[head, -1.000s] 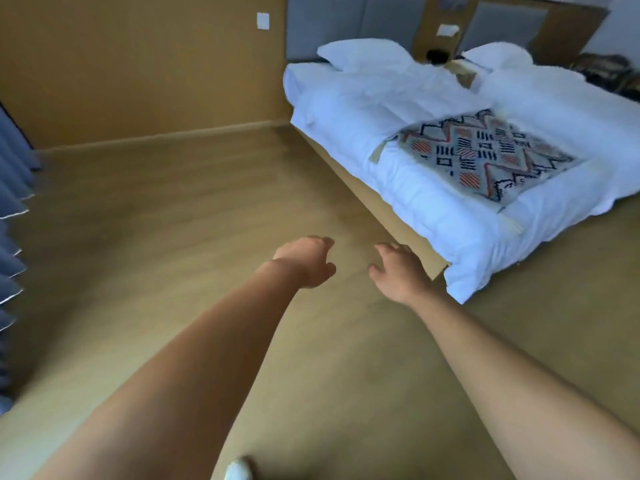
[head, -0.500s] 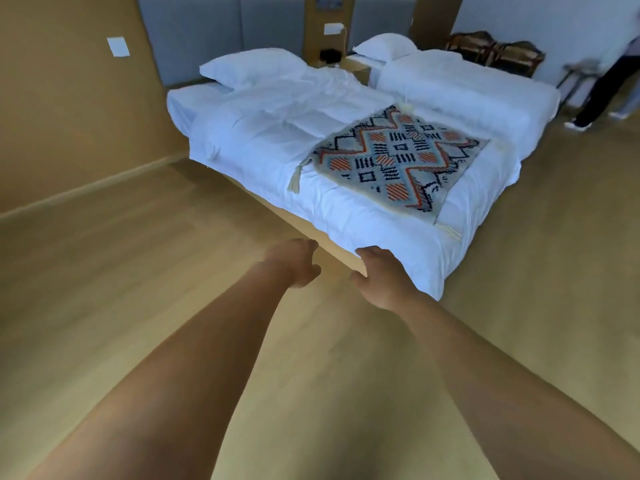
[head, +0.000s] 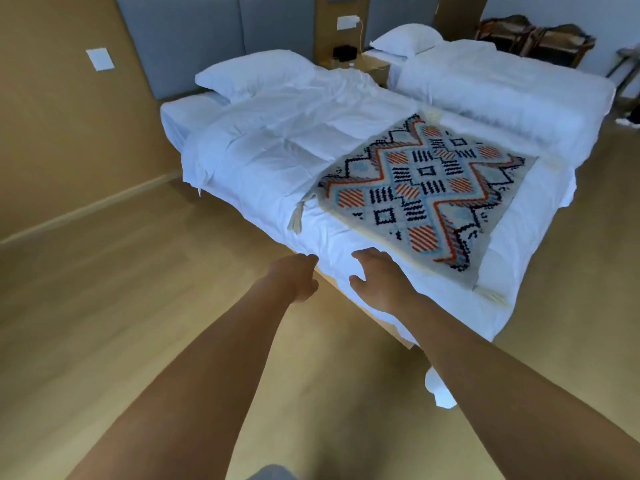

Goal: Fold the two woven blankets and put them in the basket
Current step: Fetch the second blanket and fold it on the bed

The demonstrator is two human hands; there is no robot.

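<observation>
1. Wooden floor (head: 114,306) fills the near and left part of the head view, running up to a tan wall (head: 52,133) with a white switch plate (head: 100,59) on it.
2. Two beds stand side by side against grey headboard panels (head: 194,39). The nearer bed (head: 263,140) has a rumpled white duvet and a white pillow (head: 252,74) at its head end.
3. A woven blanket (head: 420,192) lies spread flat on the foot end of the nearer bed, reaching close to the foot edge and the near side edge. It has a zigzag and diamond pattern in orange, pale blue and black on a light ground, with cream tassels at its corners; one tassel (head: 297,216) hangs toward the near side edge.
4. Only this one blanket shows; no basket shows.
5. The farther bed (head: 502,84) is made up in white with its own pillow (head: 405,39). A small nightstand (head: 356,64) sits between the two head ends. Dark chairs (head: 533,39) stand behind by the far wall.
6. The left hand (head: 296,277) is stretched forward over the near side edge of the bed, fingers curled loosely, grip empty.
7. The right hand (head: 379,280) reaches over the white duvet just beside the blanket's near corner, fingers spread wide, holding nothing and apart from the blanket.
8. Something small and white (head: 438,389) lies on the floor beside the right forearm; I cannot tell what it is.
</observation>
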